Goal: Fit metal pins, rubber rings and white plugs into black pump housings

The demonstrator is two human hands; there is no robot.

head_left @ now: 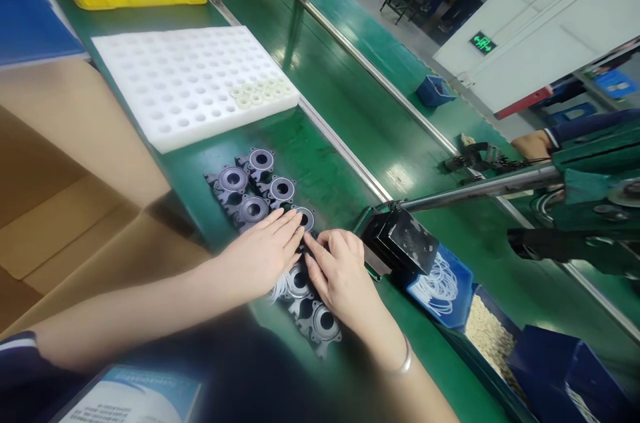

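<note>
Several dark grey metal castings with round bores stand in two rows on the green bench; one casting (251,209) lies just beyond my left hand (267,249). That hand is palm down over the row, fingers stretched close together, their tips on another casting (305,218). From under its near edge sticks out a bunch of thin white rings (281,287), seemingly held by the hidden thumb. My right hand (343,269) meets it from the right, its fingers bent and its index and thumb tips at the same casting; what they pinch is hidden. Nearer lies a further casting (325,321).
A white foam tray (175,83) holds pale rings in some of its holes. To the right are a black block (400,243) on a metal rod and blue bins (463,306) with white rings and small pale parts. An open cardboard box (85,163) stands left; a person's hand (533,145) shows at far right.
</note>
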